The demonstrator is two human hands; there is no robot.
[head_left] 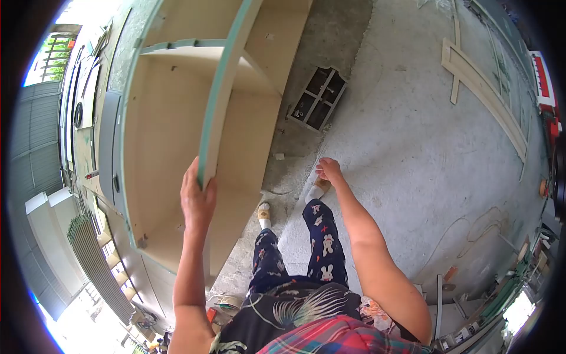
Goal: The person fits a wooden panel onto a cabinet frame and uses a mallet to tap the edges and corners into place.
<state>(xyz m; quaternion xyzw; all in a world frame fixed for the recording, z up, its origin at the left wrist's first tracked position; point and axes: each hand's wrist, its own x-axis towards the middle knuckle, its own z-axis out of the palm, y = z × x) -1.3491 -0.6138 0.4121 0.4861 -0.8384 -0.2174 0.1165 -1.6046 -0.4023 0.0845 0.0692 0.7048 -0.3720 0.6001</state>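
Note:
A large beige cabinet [171, 118] with green-edged boards stands at the left, its compartments open. My left hand [197, 197] is wrapped round the lower end of the green-edged middle board [221, 100], with thumb and fingers on either side. My right hand [328, 169] hangs in the air above my foot, apart from the cabinet, its fingers curled together. Whatever is between those fingers, if anything, is too small to make out.
A dark crate with a light frame [319, 98] lies on the concrete floor [401, 147] ahead. Long wooden strips [486, 97] rest at the upper right. A thin cord [471, 233] and assorted materials are at the right. Stacked slats [100, 265] stand lower left.

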